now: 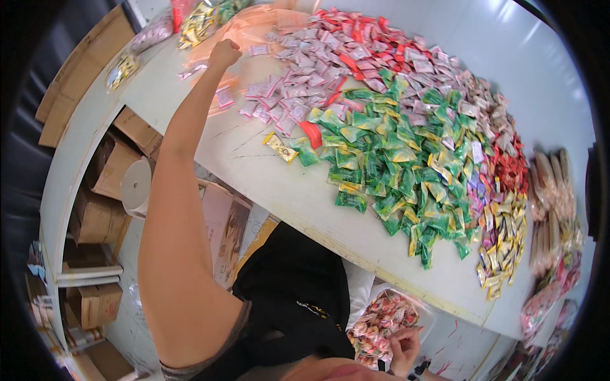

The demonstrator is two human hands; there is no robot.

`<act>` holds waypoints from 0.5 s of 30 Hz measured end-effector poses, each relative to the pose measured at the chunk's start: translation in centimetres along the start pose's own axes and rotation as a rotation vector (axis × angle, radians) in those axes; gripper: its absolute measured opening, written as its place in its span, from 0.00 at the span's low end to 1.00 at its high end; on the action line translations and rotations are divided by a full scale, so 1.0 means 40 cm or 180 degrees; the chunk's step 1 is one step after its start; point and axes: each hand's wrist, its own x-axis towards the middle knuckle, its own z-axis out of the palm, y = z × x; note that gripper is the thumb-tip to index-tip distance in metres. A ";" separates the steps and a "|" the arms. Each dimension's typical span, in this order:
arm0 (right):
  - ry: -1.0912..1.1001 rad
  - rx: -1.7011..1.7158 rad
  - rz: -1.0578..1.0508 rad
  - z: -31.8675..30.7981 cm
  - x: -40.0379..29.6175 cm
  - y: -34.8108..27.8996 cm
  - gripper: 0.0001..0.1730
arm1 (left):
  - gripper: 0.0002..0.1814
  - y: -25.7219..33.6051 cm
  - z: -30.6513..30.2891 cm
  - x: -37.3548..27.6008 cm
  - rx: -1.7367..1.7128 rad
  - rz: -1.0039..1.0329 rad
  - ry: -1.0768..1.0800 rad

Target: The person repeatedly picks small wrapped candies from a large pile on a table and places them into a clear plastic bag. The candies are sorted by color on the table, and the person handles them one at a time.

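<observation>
My left hand (pixel 227 54) is at the far left of the table, fingers curled, above a sheer orange plastic bag (pixel 238 28). Whether it holds anything is hidden. A few pink-and-white packets (pixel 224 96) lie near it, beside a heap of the same packets (pixel 310 71). Low in the view, my right hand (pixel 405 350) is bent over a clear plastic tub (pixel 426 312) of red-and-tan wrapped sweets (pixel 381 319). A red tip shows by its fingers, but I cannot tell if it is gripped. Green-and-yellow packets (pixel 395 152) are heaped mid-table.
Gold packets (pixel 505 238) and small red packets (pixel 511 166) lie at the right end of the table (pixel 295 190). Filled clear bags (pixel 553 190) stand beyond them. Cardboard boxes (pixel 102 214) and a white roll (pixel 136 185) are under the table's left side.
</observation>
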 end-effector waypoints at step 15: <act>-0.4224 0.0337 -0.0636 0.353 0.310 -0.288 0.18 | 0.14 -0.195 -0.202 -0.330 -0.0879 -0.0409 -0.0049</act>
